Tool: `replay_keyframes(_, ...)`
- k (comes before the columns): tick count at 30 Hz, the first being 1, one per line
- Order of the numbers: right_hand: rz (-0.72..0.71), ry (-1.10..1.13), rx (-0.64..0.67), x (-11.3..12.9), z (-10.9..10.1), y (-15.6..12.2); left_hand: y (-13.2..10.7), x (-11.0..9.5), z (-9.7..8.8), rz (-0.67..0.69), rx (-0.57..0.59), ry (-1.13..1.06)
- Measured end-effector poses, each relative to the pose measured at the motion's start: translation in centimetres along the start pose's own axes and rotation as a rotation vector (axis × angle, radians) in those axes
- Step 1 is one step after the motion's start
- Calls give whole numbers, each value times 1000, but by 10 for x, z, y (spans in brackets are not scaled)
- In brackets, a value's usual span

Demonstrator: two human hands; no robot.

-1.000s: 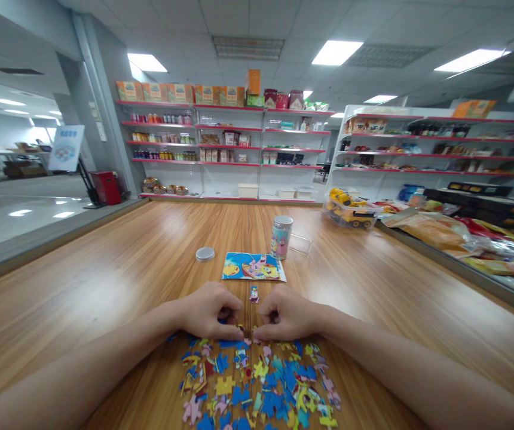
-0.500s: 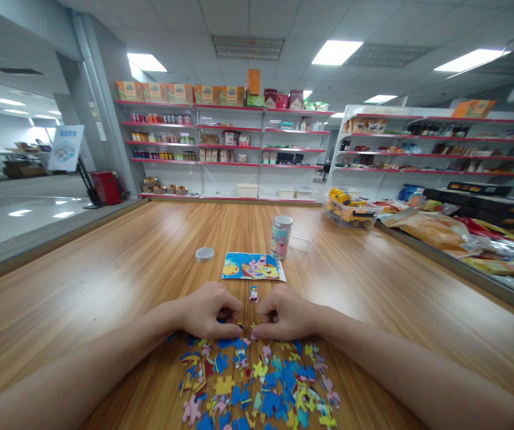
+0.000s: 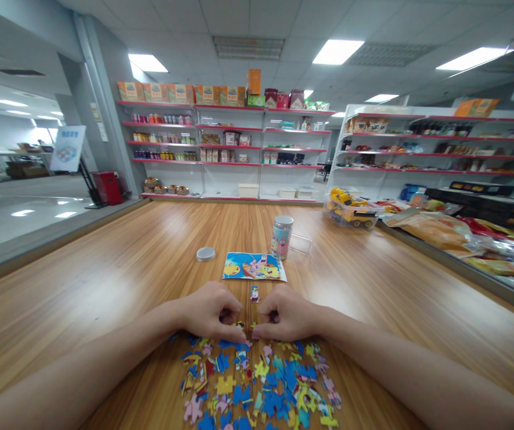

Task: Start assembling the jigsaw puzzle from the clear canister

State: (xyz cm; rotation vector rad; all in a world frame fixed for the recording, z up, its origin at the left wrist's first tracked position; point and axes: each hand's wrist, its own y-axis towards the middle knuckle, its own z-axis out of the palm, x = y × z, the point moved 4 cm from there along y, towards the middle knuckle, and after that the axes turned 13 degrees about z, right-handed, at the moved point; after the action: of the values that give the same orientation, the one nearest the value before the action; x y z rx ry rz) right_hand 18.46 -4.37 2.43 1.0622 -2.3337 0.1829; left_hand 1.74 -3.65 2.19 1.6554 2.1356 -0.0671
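Fingers (image 3: pixel 234 335) of left hand (image 3: pixel 210 310) and right hand (image 3: pixel 286 312) pinched shut on puzzle pieces (image 3: pixel 244 327), at far rim of loose pile (image 3: pixel 261 382), near bench (image 3: pixel 104 269) edge. Judged: joining two; tabs need aligning. Beyond: single piece (image 3: pixel 254 294), picture card (image 3: pixel 254 267), tin (image 3: pixel 281 237), lid (image 3: pixel 205 254). Nothing obstructs.

The wooden table (image 3: pixel 104 280) carries loose puzzle pieces (image 3: pixel 261 382), a picture card (image 3: pixel 254 267), a tin (image 3: pixel 281 237) (upright) and a round lid (image 3: pixel 205 254).

Multicoloured puzzle pieces (image 3: pixel 257 382); wood-grain table (image 3: pixel 104 280)
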Motion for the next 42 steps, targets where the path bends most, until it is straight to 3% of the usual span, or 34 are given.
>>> replay_keyframes(14,43,-12,-10,1,-1,0,0,-2,-3,-28,-68,-62)
replay_keyframes(20,41,-13,-17,3,-1,1,-2,-2,3,-7,-24,-147)
replay_keyframes(42,44,-2,-31,3,-2,0,1,-7,4,-10,-29,-177)
